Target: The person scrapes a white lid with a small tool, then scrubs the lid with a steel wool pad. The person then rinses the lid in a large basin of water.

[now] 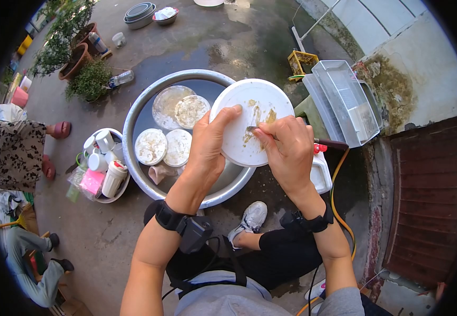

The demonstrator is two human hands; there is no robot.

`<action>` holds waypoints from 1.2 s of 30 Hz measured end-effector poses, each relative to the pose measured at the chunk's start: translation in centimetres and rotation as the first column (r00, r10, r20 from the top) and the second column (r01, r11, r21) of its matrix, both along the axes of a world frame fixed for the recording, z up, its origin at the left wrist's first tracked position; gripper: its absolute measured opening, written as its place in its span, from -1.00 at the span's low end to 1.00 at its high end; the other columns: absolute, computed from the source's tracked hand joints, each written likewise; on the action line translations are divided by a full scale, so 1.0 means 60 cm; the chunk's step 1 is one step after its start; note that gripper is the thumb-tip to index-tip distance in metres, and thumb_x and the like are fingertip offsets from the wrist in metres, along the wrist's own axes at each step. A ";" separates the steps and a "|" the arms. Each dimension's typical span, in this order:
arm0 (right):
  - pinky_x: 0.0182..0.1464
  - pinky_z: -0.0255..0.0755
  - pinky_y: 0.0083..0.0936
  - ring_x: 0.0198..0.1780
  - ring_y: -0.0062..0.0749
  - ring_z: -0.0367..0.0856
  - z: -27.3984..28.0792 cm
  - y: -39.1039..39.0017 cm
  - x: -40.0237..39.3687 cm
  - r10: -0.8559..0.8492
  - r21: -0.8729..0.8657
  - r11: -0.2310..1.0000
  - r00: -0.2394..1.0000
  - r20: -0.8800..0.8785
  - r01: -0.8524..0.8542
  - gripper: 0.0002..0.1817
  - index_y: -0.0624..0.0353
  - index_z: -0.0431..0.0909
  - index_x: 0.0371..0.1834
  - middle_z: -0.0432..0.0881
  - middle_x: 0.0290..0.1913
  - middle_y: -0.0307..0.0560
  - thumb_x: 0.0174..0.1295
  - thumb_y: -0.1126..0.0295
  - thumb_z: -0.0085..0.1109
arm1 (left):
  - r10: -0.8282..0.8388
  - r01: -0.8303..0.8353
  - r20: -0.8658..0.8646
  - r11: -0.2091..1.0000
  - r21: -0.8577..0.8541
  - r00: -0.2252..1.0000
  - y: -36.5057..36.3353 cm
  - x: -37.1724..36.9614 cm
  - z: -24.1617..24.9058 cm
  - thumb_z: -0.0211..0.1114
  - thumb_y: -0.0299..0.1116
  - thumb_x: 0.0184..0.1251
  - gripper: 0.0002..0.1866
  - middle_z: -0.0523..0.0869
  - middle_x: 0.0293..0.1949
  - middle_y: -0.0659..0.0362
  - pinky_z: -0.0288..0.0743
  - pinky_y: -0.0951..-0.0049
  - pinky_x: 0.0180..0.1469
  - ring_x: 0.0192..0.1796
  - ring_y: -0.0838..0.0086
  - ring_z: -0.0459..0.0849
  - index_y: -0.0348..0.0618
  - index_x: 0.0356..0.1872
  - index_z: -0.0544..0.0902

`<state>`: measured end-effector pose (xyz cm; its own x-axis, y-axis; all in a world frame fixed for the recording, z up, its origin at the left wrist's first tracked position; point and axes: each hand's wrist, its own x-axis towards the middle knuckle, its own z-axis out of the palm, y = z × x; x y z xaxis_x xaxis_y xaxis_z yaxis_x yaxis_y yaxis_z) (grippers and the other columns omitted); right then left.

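Observation:
A round white lid (234,105) with yellow-brown residue is held up over the right side of a large metal basin (136,100). My left hand (211,138) grips its left edge, thumb on top. My right hand (287,147) is closed on a knife with a dark handle (331,143), its metal tip touching the stained middle of the lid. In the basin's water lie several round, stained lids, among them one at the left (151,147) and a larger clear one (166,108). A pinkish cloth (160,174) rests near the basin's lower edge.
Left of the basin, a tub (119,195) holds white cups and a pink item. Clear plastic bins (339,100) and a yellow crate (302,62) stand at the right, near a yellow hose (335,203). Potted plants (89,79) are upper left. Two other people show partly at the left edge.

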<state>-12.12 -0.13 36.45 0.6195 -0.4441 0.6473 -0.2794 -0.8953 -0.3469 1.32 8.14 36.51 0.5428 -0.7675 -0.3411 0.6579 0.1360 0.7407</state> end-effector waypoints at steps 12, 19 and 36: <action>-0.25 0.22 -0.36 -0.30 -0.36 0.51 0.000 0.003 0.000 0.007 -0.036 0.999 1.000 -0.020 -0.008 -0.84 0.00 0.65 -0.34 0.54 -0.40 -0.29 0.05 0.33 0.46 | 0.021 -0.021 -0.001 1.000 0.011 1.000 0.001 0.000 0.001 0.40 -0.28 0.25 -0.54 0.70 -0.05 0.03 0.60 0.42 0.05 -0.04 0.40 0.71 -0.34 0.09 0.54; -0.26 0.22 -0.36 -0.30 -0.36 0.51 0.002 0.000 0.002 -0.011 -0.049 0.999 1.000 0.006 0.011 -0.82 0.00 0.64 -0.34 0.53 -0.41 -0.32 0.04 0.32 0.46 | 0.024 -0.024 -0.004 1.000 -0.002 1.000 0.000 -0.001 0.003 0.40 -0.28 0.25 -0.53 0.70 -0.05 0.03 0.60 0.42 0.05 -0.04 0.40 0.71 -0.35 0.09 0.54; -0.23 0.29 -0.40 -0.42 -0.39 0.47 -0.014 -0.024 -0.011 -0.081 0.325 0.945 0.987 0.142 0.031 -0.82 0.08 0.61 -0.22 0.55 -0.34 -0.23 0.18 0.37 0.40 | -0.070 0.068 -0.079 0.997 -0.022 0.994 0.001 -0.003 0.019 0.26 -0.06 0.45 -0.40 0.61 0.19 0.05 0.55 0.32 0.27 0.19 0.38 0.65 -0.23 0.33 0.40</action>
<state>-12.78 -1.57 35.59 0.4935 -0.6746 0.5490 -0.2478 -0.7141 -0.6547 1.17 8.19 37.68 0.4603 -0.8090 -0.3656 0.7226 0.1023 0.6836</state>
